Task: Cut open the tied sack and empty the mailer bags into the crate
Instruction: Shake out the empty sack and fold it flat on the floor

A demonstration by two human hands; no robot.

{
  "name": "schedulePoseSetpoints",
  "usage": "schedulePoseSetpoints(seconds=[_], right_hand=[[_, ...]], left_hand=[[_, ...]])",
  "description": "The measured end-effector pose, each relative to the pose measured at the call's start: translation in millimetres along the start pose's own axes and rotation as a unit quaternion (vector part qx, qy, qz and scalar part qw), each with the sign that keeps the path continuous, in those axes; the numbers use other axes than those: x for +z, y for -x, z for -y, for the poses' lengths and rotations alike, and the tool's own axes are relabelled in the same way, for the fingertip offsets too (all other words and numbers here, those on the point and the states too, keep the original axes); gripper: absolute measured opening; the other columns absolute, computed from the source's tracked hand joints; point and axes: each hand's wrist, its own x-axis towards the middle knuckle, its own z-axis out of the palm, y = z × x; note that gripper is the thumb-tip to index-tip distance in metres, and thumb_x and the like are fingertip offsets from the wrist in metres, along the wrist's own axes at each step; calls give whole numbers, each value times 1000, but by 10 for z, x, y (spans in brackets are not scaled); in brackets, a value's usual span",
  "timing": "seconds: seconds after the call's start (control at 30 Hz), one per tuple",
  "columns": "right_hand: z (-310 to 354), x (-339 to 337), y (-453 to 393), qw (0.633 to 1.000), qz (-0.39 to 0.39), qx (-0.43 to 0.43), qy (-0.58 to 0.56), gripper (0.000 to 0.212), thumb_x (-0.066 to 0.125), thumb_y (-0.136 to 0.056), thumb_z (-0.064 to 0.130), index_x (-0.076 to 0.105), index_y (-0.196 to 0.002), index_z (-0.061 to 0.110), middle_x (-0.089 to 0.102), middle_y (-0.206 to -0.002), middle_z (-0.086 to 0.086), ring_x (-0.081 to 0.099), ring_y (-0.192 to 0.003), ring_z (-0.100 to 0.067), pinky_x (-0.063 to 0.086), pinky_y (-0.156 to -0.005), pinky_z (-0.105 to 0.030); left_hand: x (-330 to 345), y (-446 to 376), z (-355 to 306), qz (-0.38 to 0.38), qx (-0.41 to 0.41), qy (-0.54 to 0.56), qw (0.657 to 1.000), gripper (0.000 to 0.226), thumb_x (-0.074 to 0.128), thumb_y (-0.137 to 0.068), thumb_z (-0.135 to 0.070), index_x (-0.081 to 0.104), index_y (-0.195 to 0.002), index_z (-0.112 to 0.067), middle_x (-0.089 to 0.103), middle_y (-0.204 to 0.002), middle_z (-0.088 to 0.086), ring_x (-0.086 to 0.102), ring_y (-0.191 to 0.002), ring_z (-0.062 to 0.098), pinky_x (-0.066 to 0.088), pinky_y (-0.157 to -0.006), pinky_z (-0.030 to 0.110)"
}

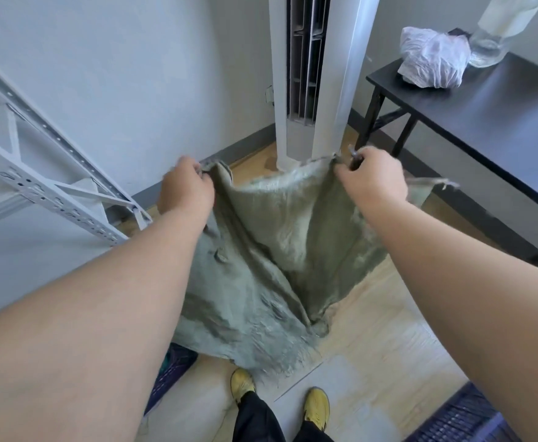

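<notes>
A grey-green woven sack (270, 256) hangs limp in front of me, held up by its top edge. My left hand (186, 188) grips its left corner and my right hand (372, 180) grips its right corner, which also shows a small dark thing I cannot identify. The sack's frayed bottom edge hangs just above the floor near my yellow shoes (317, 406). A dark blue plastic crate (172, 368) peeks out under my left forearm, and a second dark blue crate (465, 416) shows at the bottom right. No mailer bags are visible.
A white metal shelf frame (54, 186) stands at the left. A tall white floor-standing air conditioner (312, 74) fills the corner ahead. A black table (484, 122) at the right carries a crumpled plastic bag (433, 57) and a clear bottle (500, 30).
</notes>
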Motion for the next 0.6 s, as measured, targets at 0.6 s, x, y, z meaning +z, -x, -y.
schedulePoseSetpoints(seconds=[0.6], right_hand=[[462, 519, 684, 925, 370, 15, -87, 19, 70, -79, 28, 63, -94, 18, 66, -56, 1, 60, -42, -8, 41, -40, -20]], left_hand=[[55, 134, -496, 182, -83, 302, 932, 16, 64, -82, -35, 59, -81, -20, 68, -94, 10, 68, -92, 34, 57, -78, 52]])
